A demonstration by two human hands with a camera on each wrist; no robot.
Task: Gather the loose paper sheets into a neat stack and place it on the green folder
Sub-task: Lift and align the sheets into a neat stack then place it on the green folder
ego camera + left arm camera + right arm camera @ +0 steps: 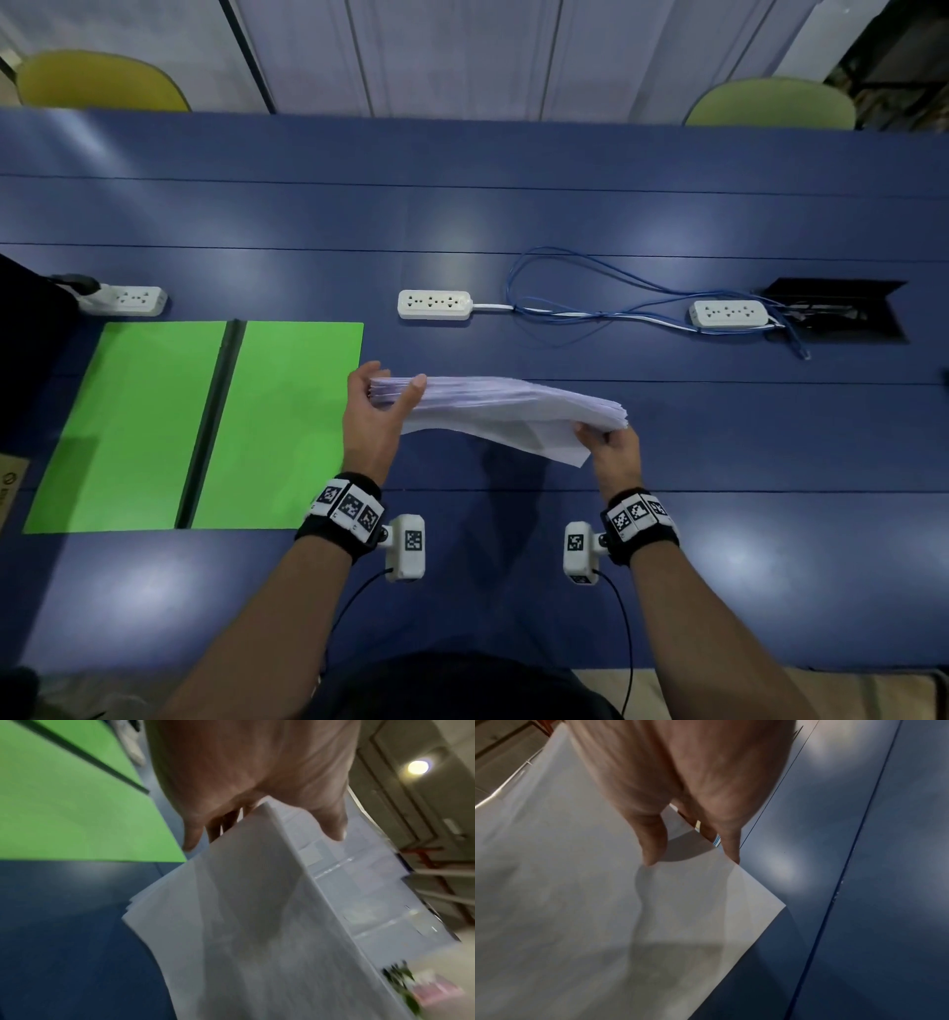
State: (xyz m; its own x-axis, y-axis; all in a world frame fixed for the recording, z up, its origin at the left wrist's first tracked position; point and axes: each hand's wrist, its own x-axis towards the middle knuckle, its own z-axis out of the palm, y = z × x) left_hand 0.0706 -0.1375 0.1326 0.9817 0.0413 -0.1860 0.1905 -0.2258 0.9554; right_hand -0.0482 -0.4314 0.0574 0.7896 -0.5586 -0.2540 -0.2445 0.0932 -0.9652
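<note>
A thick stack of white paper sheets hangs lifted above the blue table, held at both ends and tilted on edge. My left hand grips its left end, thumb on the near face and fingers behind. My right hand pinches its right end, where a few lower sheets sag out of line. The open green folder lies flat on the table just left of the stack, a dark spine down its middle. The left wrist view shows the stack beside the folder; the right wrist view shows my thumb pressing the sheets.
Three white power strips lie along the table's middle, with blue cables looping to a black cable hatch at the right. A dark object sits at the left edge. Two chairs stand behind the table.
</note>
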